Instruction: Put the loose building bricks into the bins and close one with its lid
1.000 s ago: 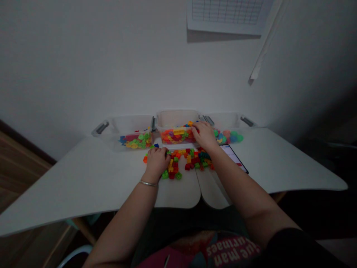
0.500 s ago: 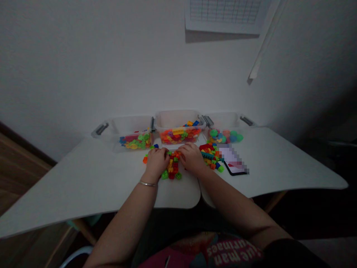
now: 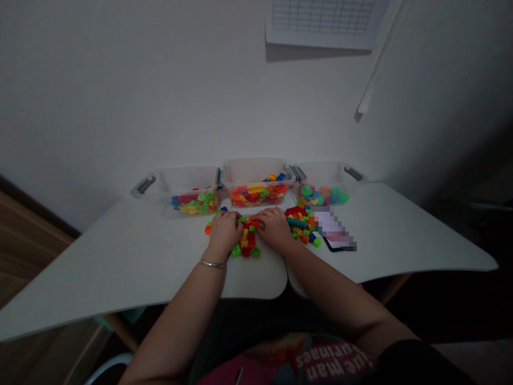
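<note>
White tabletop (image 3: 140, 267) here, pushed up against a pale wall (image 3: 160, 85) in a dim room, and a gridded paper sheet (image 3: 320, 18) hangs overhead. Three clear plastic bins (image 3: 256, 168) line the back, each with colorful toy pieces inside, and a partly pixelated phone (image 3: 333, 227) lies to the right.

In to the hands! Plastic building blocks (image 3: 247, 240), red, yellow and green, lie between the left hand (image 3: 225, 231) and the right hand (image 3: 274, 227), spilling just below the fingertips. Left fingers curl down at the cluster's left edge; right fingers, bent, meet an orange block (image 3: 252, 218). Whether either grips anything, can't tell! More blocks (image 3: 301, 224) heap beyond the right hand, beside the phone.
</note>
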The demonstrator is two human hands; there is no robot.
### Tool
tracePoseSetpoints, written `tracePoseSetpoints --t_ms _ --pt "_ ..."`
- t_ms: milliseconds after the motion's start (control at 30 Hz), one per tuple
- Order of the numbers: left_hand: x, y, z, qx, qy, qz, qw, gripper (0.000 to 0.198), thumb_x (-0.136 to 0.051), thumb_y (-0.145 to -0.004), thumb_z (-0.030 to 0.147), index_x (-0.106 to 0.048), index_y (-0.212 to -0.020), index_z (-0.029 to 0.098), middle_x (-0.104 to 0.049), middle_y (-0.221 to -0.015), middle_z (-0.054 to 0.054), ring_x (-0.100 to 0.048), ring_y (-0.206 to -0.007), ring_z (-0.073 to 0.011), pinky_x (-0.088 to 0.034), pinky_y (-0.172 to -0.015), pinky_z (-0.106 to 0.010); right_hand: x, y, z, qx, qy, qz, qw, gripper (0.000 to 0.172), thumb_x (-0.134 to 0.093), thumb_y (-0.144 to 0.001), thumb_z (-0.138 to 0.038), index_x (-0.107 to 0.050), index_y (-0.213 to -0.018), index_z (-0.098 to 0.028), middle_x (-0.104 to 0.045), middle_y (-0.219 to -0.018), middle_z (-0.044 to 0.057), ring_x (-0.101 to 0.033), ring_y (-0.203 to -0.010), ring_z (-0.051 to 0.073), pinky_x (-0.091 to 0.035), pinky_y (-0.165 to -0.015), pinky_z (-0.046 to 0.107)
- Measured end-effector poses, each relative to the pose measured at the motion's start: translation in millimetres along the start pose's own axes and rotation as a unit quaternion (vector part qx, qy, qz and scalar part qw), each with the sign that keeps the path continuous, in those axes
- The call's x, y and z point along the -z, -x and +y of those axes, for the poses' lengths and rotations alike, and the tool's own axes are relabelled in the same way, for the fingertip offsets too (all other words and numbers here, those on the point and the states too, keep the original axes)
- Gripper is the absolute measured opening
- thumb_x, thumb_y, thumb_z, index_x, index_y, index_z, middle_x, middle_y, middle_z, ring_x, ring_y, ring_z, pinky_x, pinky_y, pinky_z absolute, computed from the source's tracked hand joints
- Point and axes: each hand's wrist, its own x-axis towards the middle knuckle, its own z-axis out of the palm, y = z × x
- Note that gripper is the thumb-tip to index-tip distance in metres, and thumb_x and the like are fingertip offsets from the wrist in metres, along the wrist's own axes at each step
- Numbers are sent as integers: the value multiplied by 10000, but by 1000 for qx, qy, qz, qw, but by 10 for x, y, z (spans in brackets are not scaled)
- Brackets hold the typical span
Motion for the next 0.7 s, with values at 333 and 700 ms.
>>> tracePoseSetpoints --t_ms 333,700 --pt "119 26 -36 148 -56 28 987 398 -433 -857 326 -659 -1136 155 -654 -1145 -153 -532 -1077 -350 -423 -860 -466 17 -14 12 -9 11 -20 1000 274 -593 -784 -196 -688 -1042 -200 -683 -1075 60 -492 -1105 260 -356 -1011 407" --pt "59 -41 -173 121 -27 -67 990 504 -401 -898 460 -575 -1318 240 -479 -1458 -42 -474 -1217 -363 -373 -990 -492 9 -43 21 -32 13 -45 998 217 -583 -800 -206 -681 -991 -171 -655 -1051 96 -485 -1076 265 -396 -962 399"
